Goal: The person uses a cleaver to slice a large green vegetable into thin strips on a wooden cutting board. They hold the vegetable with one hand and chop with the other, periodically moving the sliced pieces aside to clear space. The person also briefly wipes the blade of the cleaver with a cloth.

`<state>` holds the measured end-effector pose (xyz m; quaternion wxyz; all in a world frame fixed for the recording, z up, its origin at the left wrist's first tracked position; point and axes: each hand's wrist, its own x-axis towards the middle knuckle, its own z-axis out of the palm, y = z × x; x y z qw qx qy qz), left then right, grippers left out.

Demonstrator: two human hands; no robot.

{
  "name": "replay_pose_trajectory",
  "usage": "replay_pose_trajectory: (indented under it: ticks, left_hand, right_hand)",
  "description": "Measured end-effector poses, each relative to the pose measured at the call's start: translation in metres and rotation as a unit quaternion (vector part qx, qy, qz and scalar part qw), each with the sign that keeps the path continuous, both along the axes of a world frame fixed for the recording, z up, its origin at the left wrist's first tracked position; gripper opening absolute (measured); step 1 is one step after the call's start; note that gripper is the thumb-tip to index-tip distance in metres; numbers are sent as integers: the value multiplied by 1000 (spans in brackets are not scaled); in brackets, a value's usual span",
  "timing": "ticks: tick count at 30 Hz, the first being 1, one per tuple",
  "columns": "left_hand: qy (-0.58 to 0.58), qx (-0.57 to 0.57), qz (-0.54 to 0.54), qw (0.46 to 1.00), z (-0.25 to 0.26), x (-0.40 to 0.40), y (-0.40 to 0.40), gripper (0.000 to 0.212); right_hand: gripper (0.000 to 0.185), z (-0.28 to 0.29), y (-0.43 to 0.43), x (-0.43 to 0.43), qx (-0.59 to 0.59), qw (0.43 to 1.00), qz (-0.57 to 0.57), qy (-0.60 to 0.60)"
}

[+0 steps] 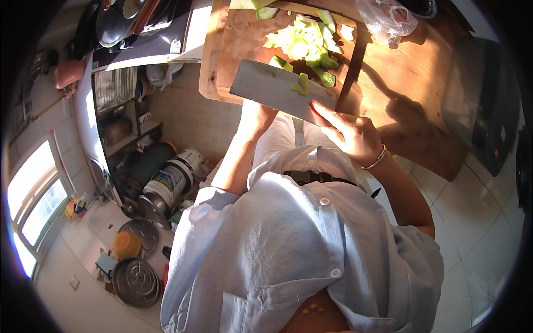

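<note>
A wide cleaver blade [275, 85] lies slanted over the near edge of a wooden cutting board [239, 37], with green bits stuck to its face. My right hand [352, 135], wearing a bracelet, is at the blade's right end, index finger extended onto the metal; the handle is hidden. My left hand [259, 116] is at the board's near edge, its fingers hidden beneath the blade. Beyond the cleaver, a sunlit heap of chopped pale green vegetable [302, 41] sits on the board, with green-skinned pieces [325, 76] around it.
A crumpled clear plastic bag [387, 21] is on the wooden surface [387, 79] right of the board. A dark appliance [479, 100] stands farther right. Pans [114, 25] are at the upper left. Buckets [168, 179], metal lids and an orange bowl [127, 244] are lower left.
</note>
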<state>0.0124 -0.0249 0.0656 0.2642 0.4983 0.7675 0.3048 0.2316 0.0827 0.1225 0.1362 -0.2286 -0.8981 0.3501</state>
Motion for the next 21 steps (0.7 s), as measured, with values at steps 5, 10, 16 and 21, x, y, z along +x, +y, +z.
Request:
replay_pose_trajectory:
  ticks: [5, 10, 16, 21]
  left_hand:
    - [-50, -4, 12, 999, -8, -9, -4, 29]
    - [-66, 23, 41, 997, -2, 0, 1, 29]
    - [0, -5, 7, 1000, 12, 7, 8, 37]
    - [-225, 40, 45, 973, -6, -10, -2, 30]
  right_hand:
    - [43, -5, -1, -11, 21, 1000, 6, 12]
    - [40, 2, 1, -24, -4, 1000, -6, 3]
    - [34, -20, 30, -53, -126, 988, -90, -29]
    - [29, -38, 36, -41, -374, 909, -176, 61]
